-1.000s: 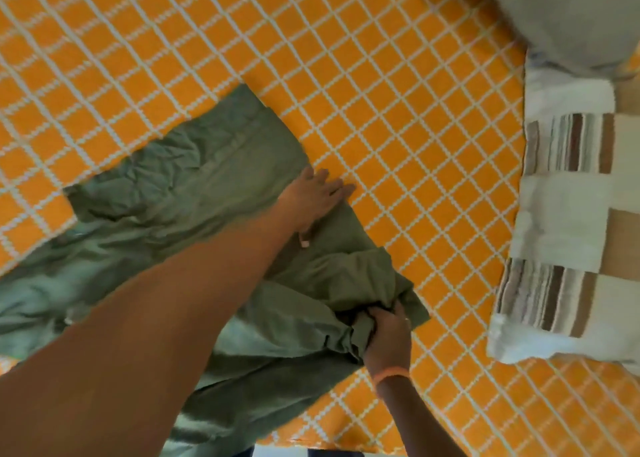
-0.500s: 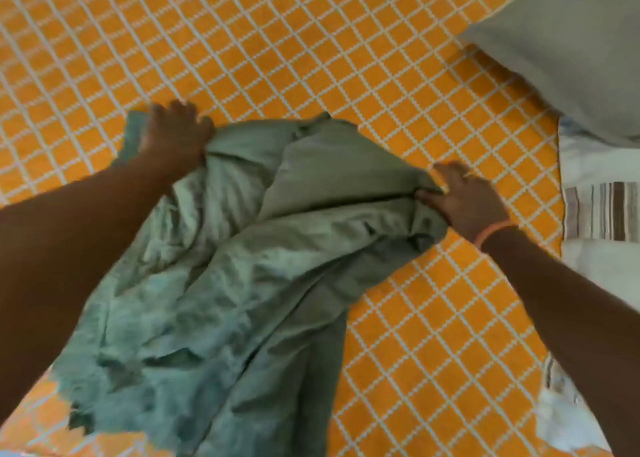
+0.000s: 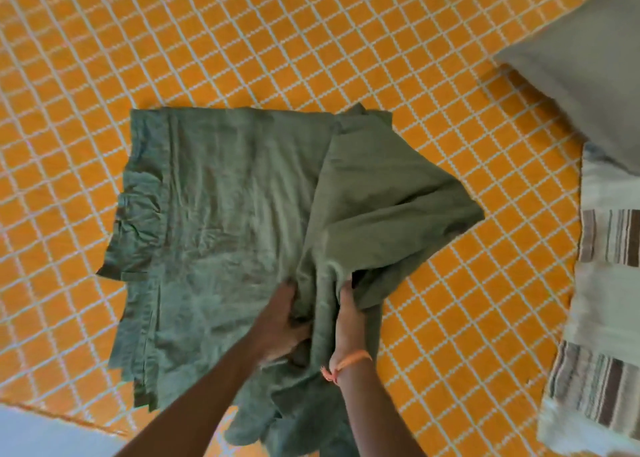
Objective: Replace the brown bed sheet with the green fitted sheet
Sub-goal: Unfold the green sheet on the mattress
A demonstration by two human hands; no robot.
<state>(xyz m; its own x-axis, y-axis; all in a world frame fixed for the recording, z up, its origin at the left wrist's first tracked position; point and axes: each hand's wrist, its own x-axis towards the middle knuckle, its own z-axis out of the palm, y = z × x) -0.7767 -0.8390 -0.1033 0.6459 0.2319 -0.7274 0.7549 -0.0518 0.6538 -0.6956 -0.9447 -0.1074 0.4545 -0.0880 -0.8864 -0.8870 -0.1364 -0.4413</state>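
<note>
Left hand (image 3: 280,325) and right hand (image 3: 346,325) both grip bunched near edge of green fitted sheet (image 3: 225,214), spread flat, far-left.

Green fitted sheet (image 3: 221,221) crumpled, partly spread flat on orange checked bed sheet (image 3: 311,40).

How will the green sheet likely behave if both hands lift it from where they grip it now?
The green sheet looks floppy: it bunches between the left hand and right hand, so it will probably sag and unfold. Its creases suggest thin, light cloth. It lies loose on the orange patterned cover, so it will likely drag rather than lift whole.
</note>
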